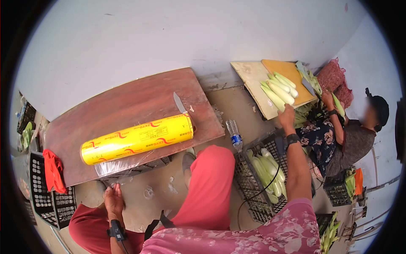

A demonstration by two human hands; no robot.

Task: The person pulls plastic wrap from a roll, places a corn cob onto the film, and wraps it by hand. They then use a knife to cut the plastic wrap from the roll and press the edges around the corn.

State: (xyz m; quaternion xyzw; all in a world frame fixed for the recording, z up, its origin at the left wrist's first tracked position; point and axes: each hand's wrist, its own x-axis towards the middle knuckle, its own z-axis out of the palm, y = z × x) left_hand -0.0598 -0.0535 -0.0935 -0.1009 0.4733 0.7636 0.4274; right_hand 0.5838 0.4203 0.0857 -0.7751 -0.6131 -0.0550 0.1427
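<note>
My right hand [287,116] reaches out to a pile of pale green ears of corn [280,89] on a board at the right. Its fingers are closed around the near end of one ear. My left hand [113,200] is low at the left, above my knee, palm up with loosely curled fingers apart; I make out nothing held in it. Just beyond it, clear plastic film [116,166] hangs over the table edge from a large yellow roll of cling film [137,137]. A knife [179,103] lies behind the roll's right end.
The roll lies on a reddish-brown tabletop [122,99]. Between me and a co-worker [353,139], who holds an ear, stands a black crate [253,207] of corn. A water bottle [234,134] is beside it. A red cloth [53,171] hangs on another crate [42,190].
</note>
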